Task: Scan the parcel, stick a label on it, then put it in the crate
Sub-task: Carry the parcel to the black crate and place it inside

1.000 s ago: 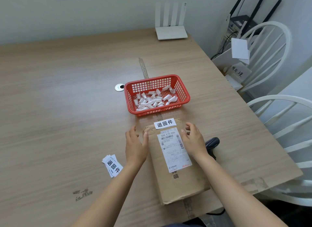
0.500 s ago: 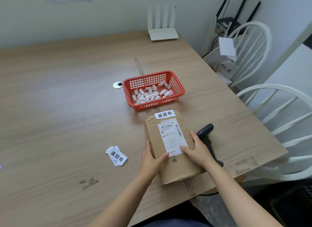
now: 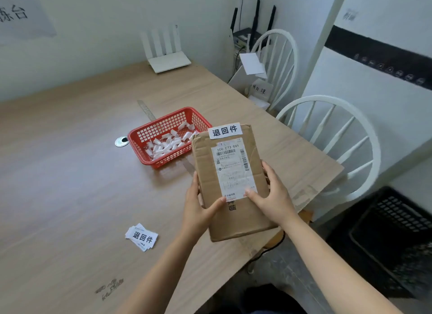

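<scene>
We hold the parcel [image 3: 230, 182] up above the table's [image 3: 70, 173] near edge, left hand [image 3: 198, 211] and right hand [image 3: 273, 197] clasping its sides. The white label [image 3: 225, 130] sits on its top end. Further, the red basket [image 3: 167, 138]. At right, low, a black crate [image 3: 392, 239].

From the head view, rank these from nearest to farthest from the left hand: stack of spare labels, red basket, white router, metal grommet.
From the left hand, which grips the parcel:
1. Stack of spare labels, just to its left on the table.
2. Red basket, ahead of it.
3. Metal grommet, beside the basket's left end.
4. White router, at the table's far edge.
</scene>
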{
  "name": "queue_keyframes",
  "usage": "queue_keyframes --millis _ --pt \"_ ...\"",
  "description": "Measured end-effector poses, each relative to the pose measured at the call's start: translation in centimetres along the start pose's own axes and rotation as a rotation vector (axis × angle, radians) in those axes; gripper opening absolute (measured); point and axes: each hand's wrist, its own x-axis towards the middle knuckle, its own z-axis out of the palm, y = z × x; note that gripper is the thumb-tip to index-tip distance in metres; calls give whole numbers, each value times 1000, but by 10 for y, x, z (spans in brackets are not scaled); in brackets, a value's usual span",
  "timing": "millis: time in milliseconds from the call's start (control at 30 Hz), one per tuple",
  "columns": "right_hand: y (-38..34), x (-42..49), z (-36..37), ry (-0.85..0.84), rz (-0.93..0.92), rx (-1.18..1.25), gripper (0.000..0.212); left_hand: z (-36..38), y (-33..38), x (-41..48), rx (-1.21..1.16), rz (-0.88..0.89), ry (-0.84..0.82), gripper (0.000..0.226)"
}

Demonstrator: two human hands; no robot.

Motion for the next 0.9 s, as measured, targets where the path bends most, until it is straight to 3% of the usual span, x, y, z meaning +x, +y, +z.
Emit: queue_keyframes --millis 267,600,900 --pt "33 -30 -91 236 94 51 78 87 46 12 86 142 -219 86" --pt "140 -108 -251 470 256 33 82 289 77 -26 -46 230 -534 75" --pt "229 -172 -328 584 437 26 82 424 62 -66 159 175 -731 97"
